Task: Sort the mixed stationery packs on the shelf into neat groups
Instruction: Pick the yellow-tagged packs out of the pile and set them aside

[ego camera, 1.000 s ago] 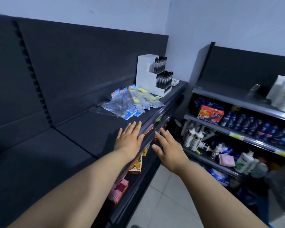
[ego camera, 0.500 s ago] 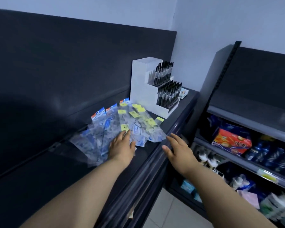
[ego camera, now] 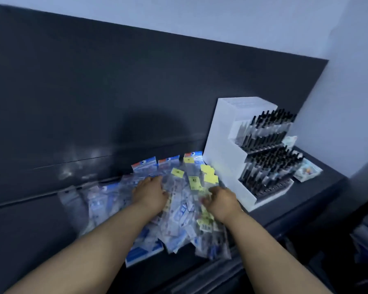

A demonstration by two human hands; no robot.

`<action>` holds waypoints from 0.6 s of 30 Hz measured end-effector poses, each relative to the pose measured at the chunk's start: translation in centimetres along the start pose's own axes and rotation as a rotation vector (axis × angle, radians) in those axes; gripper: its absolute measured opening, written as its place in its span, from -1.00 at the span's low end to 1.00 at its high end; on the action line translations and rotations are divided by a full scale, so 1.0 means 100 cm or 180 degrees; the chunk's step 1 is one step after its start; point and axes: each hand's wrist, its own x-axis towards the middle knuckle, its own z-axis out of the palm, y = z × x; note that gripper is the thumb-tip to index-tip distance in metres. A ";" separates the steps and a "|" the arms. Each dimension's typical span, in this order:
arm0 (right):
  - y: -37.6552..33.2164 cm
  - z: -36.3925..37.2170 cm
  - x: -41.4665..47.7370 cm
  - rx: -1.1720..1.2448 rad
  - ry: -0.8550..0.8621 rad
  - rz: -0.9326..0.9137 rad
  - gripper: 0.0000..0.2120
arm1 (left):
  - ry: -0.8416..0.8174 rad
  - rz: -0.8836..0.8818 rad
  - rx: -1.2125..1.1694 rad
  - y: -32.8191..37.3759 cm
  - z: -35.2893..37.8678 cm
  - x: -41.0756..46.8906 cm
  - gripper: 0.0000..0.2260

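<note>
A loose pile of clear stationery packs (ego camera: 179, 217) lies on the dark shelf (ego camera: 30, 234), fanned out towards the back panel. Some packs have blue and red header cards (ego camera: 146, 165); others carry yellow labels (ego camera: 194, 183). My left hand (ego camera: 150, 194) lies palm down on the middle of the pile, fingers spread. My right hand (ego camera: 221, 201) is on the pile's right side among the yellow-labelled packs, its fingers curled into them. Motion blur hides whether it grips one.
A white stepped display full of black pens (ego camera: 238, 149) stands just right of the pile, close to my right hand. A small colourful packet (ego camera: 307, 170) lies beyond it near the wall. The shelf's front edge (ego camera: 221, 270) runs below the pile.
I have come closer to the shelf. My left hand slid further onto the pile. My right hand moved from the air beside the shelf edge onto the yellow-labelled packs.
</note>
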 end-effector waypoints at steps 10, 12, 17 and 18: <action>-0.014 0.010 0.061 0.0096 -0.0523 -0.0452 -0.65 | -0.0072 -0.0883 -0.0330 0.002 -0.008 0.008 -0.77; -0.014 0.014 0.065 0.0190 -0.0342 -0.0440 -0.51 | -0.0213 -0.0900 -0.0218 0.002 -0.010 0.005 -0.72; -0.018 0.010 0.074 0.0352 -0.0518 -0.0280 -0.44 | 0.0344 -0.0997 -0.0663 0.001 -0.011 0.008 -0.76; -0.019 0.008 0.075 0.0364 -0.0583 -0.0245 -0.44 | 0.0594 -0.0961 -0.0846 0.001 -0.012 0.009 -0.77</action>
